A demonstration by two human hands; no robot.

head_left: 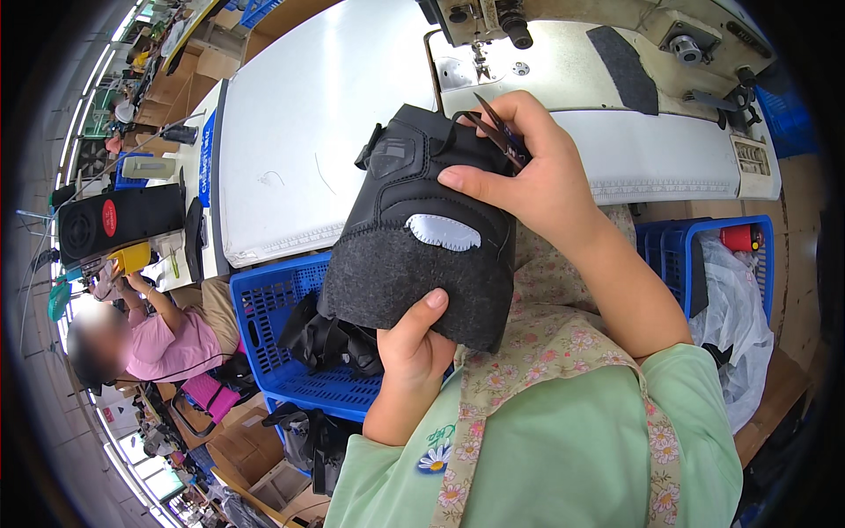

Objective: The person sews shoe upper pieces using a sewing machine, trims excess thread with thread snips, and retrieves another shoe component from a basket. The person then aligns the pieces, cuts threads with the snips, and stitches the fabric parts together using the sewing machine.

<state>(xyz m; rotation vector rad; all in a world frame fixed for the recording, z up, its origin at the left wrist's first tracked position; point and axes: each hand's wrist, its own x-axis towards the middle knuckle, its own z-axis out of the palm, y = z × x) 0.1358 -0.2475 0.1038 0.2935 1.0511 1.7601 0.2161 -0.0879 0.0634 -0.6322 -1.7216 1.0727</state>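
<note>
Held up before me is a black stitched shoe upper (387,189) with a dark grey felt part at its lower end and a pale zigzag-sewn patch (444,231). My left hand (412,339) grips the felt edge from below, thumb on top, its other fingers hidden beneath. At the top right edge, my right hand (528,167) pinches the upper, thumb on the face. Dark thread snips (498,128) are also tucked in that hand, blades pointing up and left. The sewing machine's presser foot (480,62) stands just beyond.
A white sewing table (290,132) spreads behind the upper. On the machine bed lies a grey felt piece (623,70). One blue crate (255,326) with black pieces stands below left; another blue crate (656,238) holds plastic bags at right. A co-worker in pink (180,343) sits at far left.
</note>
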